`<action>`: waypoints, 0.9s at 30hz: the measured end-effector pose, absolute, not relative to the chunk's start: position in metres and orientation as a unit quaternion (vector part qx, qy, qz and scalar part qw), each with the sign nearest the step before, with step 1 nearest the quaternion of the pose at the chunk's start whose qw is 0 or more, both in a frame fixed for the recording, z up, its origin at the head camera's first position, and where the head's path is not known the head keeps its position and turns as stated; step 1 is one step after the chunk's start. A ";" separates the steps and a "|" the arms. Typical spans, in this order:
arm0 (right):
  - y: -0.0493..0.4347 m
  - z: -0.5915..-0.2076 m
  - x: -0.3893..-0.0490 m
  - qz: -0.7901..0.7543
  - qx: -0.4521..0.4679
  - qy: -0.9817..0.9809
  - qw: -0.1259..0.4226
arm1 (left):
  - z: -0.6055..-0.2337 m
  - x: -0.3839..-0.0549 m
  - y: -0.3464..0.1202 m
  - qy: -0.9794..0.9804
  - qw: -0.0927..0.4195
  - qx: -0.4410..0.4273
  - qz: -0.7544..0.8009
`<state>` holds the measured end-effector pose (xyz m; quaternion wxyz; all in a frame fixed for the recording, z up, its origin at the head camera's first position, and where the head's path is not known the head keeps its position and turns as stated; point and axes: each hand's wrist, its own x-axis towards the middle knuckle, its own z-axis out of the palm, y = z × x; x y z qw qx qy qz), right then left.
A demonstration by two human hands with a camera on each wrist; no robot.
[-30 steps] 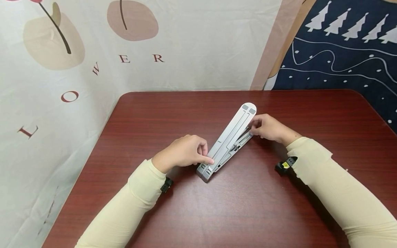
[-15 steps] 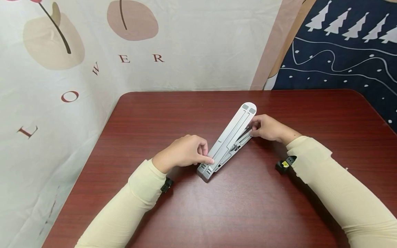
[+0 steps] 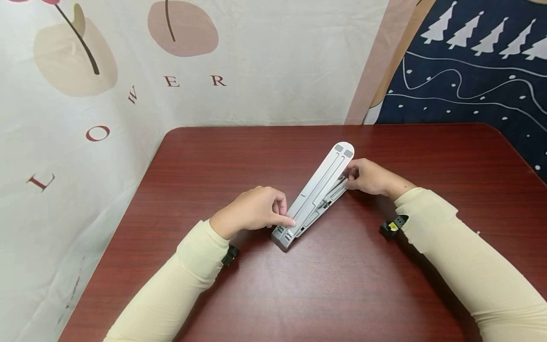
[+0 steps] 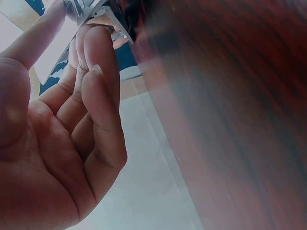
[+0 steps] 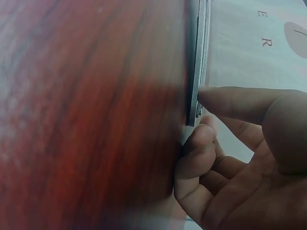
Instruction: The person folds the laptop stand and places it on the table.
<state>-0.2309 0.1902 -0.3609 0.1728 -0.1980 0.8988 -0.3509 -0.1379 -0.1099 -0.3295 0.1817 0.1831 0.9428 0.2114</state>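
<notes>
A silver folding laptop stand (image 3: 320, 183) lies diagonally at mid-table, its grey hinge end nearest me. Its wide upper arm, with two grey pads at the rounded tip, is spread from the narrower lower bars (image 3: 326, 203). My left hand (image 3: 254, 209) pinches the stand close to the hinge, thumb on top and fingertips hidden behind the edge. At the far end my right hand (image 3: 372, 176) grips the tip of the lower bars. In the right wrist view the thumb presses the thin bar (image 5: 200, 57) low over the table, other fingers curled below its end.
The dark red wooden table (image 3: 205, 161) extends around both arms. A pale printed cloth (image 3: 273, 61) hangs behind and to the left. A navy cloth with white trees (image 3: 466, 80) hangs at the back right. Small black wrist devices (image 3: 389, 230) sit under both sleeves.
</notes>
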 end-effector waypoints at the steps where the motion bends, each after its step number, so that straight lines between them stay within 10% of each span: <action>1: 0.191 -0.361 -0.231 -0.349 -0.198 0.899 0.175 | -0.330 -0.138 -0.110 0.943 0.181 0.184 0.211; 27: 0.189 -0.358 -0.228 -0.330 -0.203 0.906 0.169 | -0.326 -0.115 -0.094 0.968 0.125 0.198 0.093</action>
